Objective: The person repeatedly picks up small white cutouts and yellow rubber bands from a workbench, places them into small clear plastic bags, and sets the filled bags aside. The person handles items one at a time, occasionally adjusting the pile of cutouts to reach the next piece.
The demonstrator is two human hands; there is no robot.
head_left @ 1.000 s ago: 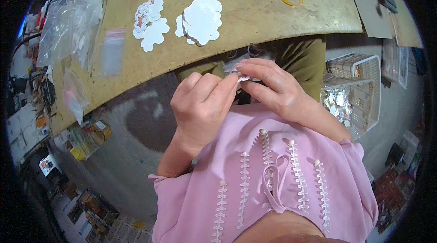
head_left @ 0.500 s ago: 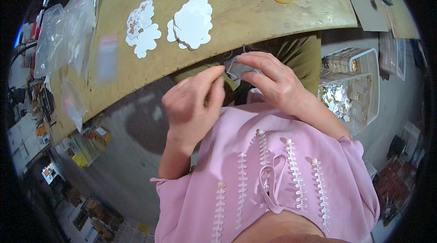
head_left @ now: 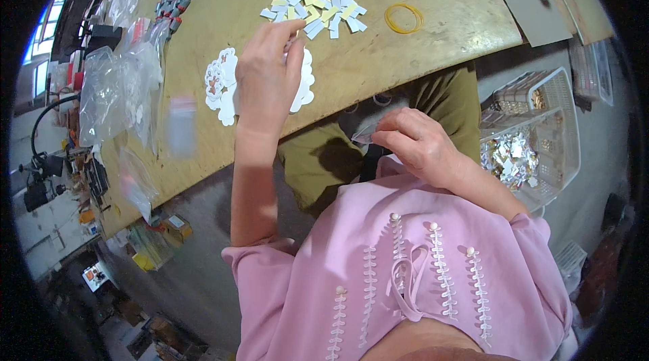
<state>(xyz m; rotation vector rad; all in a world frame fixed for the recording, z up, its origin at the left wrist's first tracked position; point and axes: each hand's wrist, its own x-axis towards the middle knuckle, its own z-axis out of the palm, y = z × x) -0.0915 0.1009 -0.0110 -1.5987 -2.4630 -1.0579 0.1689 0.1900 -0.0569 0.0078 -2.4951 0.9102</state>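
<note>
My left hand [head_left: 267, 74] reaches out over the table, above a stack of white scalloped-edge cards [head_left: 305, 84] and partly covering it. Its thumb and forefinger are apart, with nothing seen between them, and the fingertips come up to the near edge of a heap of small pale-blue and yellow pieces [head_left: 314, 6]. Over my lap, my right hand [head_left: 419, 141] pinches a small clear plastic bag [head_left: 363, 134]. Most of the bag is hidden by the fingers. More scalloped cards [head_left: 218, 80], some printed, lie left of my left hand.
A bundle of yellow rubber bands [head_left: 404, 18] lies right of the heap. Flat clear bags [head_left: 181, 128] and larger plastic bags [head_left: 105, 101] are along the table's left side. At my right stands a white plastic basket [head_left: 571, 138] with shiny pieces in it.
My left hand has left my right hand and moved forward over the table to the pieces. My right hand stays over my lap with the clear bag. The view has shifted slightly.
</note>
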